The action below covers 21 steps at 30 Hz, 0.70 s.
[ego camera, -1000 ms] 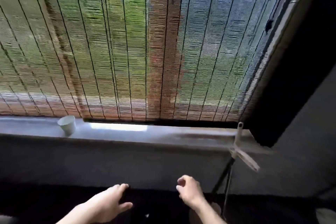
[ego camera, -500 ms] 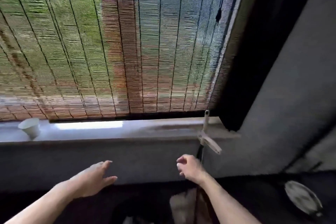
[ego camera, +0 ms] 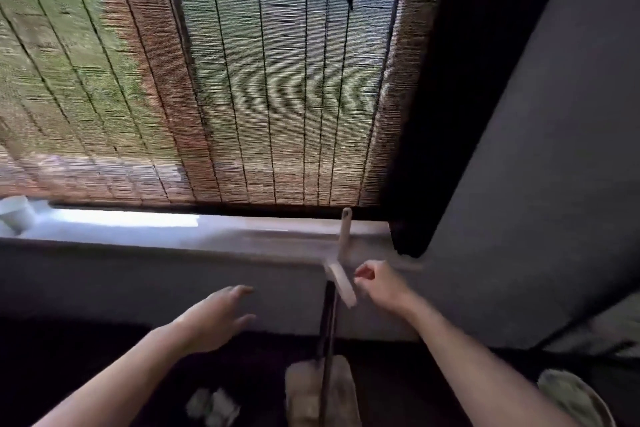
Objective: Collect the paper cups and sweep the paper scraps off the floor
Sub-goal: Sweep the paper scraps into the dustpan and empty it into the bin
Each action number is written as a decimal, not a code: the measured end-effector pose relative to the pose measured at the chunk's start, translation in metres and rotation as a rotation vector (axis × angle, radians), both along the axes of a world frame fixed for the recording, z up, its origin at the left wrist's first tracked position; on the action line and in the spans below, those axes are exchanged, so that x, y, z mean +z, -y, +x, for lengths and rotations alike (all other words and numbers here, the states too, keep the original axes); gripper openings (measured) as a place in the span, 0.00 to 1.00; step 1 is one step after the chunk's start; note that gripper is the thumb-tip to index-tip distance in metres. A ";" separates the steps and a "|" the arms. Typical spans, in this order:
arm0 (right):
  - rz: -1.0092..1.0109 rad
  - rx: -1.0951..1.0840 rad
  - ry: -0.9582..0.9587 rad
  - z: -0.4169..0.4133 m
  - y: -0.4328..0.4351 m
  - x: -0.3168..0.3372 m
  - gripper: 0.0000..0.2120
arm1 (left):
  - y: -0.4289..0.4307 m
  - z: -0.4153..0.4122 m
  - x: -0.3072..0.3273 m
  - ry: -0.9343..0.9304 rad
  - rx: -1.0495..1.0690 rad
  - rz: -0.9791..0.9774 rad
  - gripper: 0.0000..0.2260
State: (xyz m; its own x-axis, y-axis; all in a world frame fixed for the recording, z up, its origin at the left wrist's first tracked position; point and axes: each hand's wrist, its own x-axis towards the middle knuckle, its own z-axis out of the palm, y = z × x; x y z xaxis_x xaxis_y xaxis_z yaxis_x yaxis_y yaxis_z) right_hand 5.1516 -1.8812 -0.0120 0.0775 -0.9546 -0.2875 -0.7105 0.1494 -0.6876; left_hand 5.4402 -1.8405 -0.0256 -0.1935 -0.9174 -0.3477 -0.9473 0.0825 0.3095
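A white paper cup stands on the window sill at the far left edge of the view. A broom and dustpan set leans against the wall under the sill: pale handles crossed at the top, a dark pole, a beige dustpan at the bottom. My right hand is just right of the pale handles, fingers curled, holding nothing. My left hand hovers with fingers spread, left of the pole. White paper scraps lie on the dark floor, blurred.
A bamboo blind covers the window above the sill. A grey wall closes the corner on the right. A pale round object lies on the floor at the bottom right.
The view has swung right, so the cup slid to the left edge. My right hand rose and moved up beside the broom handles; my left hand followed to the right.
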 end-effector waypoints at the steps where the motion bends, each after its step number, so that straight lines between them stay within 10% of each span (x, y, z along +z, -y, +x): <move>1: 0.000 0.006 -0.001 -0.005 0.007 0.001 0.12 | 0.003 -0.009 -0.001 -0.001 -0.007 0.007 0.28; 11: 0.004 0.022 0.204 -0.010 0.093 -0.008 0.34 | 0.083 -0.052 0.005 -0.010 -0.090 0.020 0.26; 21: -0.015 -0.192 0.157 0.029 0.185 -0.046 0.23 | 0.186 -0.055 0.013 -0.038 -0.364 0.037 0.27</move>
